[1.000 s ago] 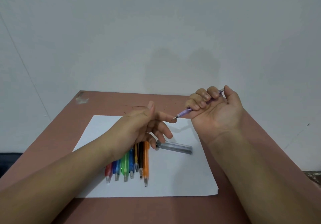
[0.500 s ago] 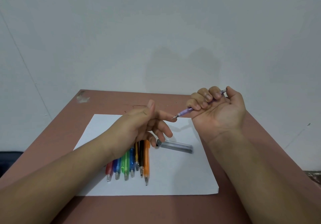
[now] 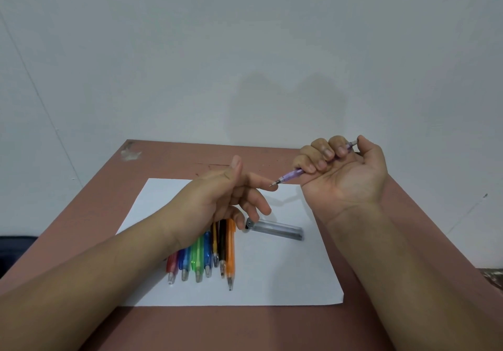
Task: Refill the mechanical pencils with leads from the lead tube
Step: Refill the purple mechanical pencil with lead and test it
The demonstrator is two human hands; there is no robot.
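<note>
Above the paper, right hand fingers grip a purple pencil, tip touching the loosely spread left hand.

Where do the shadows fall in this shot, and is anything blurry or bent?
Head view: soft, even light; the raised hands cast a faint shadow on the wall, and the lead tube throws a thin one on the paper. The wide lens stretches the forearms at the bottom; nothing looks blurred.
</note>
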